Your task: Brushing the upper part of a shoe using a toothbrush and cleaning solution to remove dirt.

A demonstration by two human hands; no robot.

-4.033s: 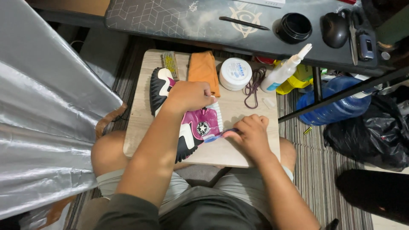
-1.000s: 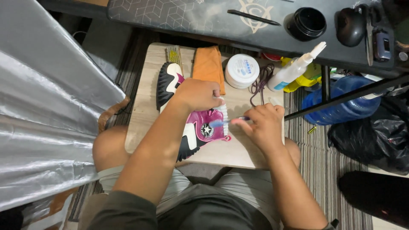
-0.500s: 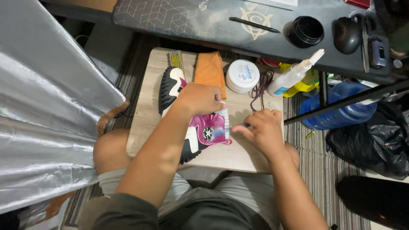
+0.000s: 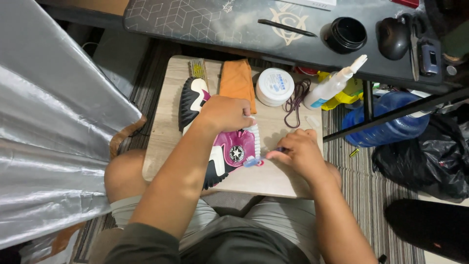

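Observation:
A pink, white and black high-top sneaker lies on its side on a small light wooden board across my lap. My left hand presses down on the shoe's upper and grips it. My right hand holds a small toothbrush with a blue head, its bristles against the pink side of the sneaker near a round star patch.
On the board lie an orange cloth, a white round jar, a dark shoelace, a white spray bottle and a wooden brush. A dark desk stands ahead, a silver sheet hangs left, a blue water jug stands right.
My right hand has shifted a little along the shoe's side with the toothbrush. The left hand keeps its hold on the sneaker.

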